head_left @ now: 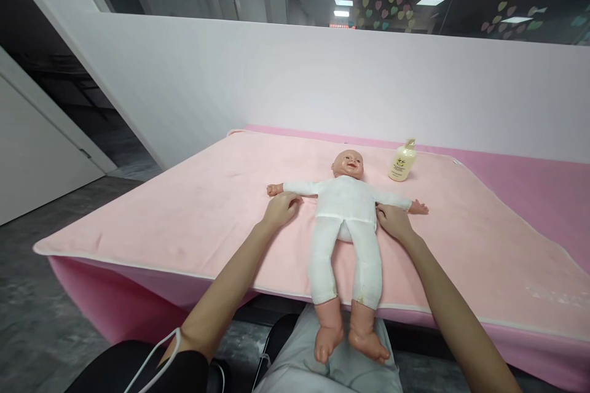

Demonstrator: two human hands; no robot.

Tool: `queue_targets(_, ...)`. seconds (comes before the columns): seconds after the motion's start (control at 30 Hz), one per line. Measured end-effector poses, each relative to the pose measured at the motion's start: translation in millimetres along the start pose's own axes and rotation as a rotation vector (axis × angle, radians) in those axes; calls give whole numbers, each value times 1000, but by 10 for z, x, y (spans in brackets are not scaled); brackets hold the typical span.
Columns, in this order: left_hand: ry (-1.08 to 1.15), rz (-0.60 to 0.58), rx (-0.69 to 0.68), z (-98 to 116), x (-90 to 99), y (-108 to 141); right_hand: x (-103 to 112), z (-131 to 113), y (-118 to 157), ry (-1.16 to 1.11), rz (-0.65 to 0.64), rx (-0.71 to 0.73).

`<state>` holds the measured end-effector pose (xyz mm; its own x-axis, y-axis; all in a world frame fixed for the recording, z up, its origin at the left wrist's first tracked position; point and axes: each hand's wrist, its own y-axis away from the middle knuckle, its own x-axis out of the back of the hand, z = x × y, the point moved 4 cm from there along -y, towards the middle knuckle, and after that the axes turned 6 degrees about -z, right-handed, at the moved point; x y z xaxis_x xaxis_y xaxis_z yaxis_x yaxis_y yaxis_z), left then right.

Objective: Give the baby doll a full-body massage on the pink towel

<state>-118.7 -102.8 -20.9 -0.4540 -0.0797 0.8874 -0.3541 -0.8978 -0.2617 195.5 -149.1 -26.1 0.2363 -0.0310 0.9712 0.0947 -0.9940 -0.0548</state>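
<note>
A doll [346, 202] in a white suit is lying face up on a pale pink blanket [198, 202] spread over the pink worktop [537, 199]. Its long axis is running nearly straight from the far side to the near one, the head pointing toward the white wall [322, 77] and the feet toward the person, overhanging the near edge above the grey trousers [291, 361]. Its arms are stretching out sideways, crossing that axis. The left hand [282, 209] is resting with bent fingers against the sleeve on its side; the right hand [393, 220] is curling beside the doll's waist, under the other sleeve. Whether either is gripping cloth, I cannot tell, since several fingertips are hiding from view. The doll's back is staying out of sight beneath it. A pump bottle [402, 163] is standing beyond the doll's arm, its small print blurring. The right forearm is running off the bottom edge.
</note>
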Motion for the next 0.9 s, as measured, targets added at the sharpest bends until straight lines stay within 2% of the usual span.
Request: queue_targets(0.9, -7, 0, -21, 1, 3, 7, 12, -9, 10, -17, -6, -17)
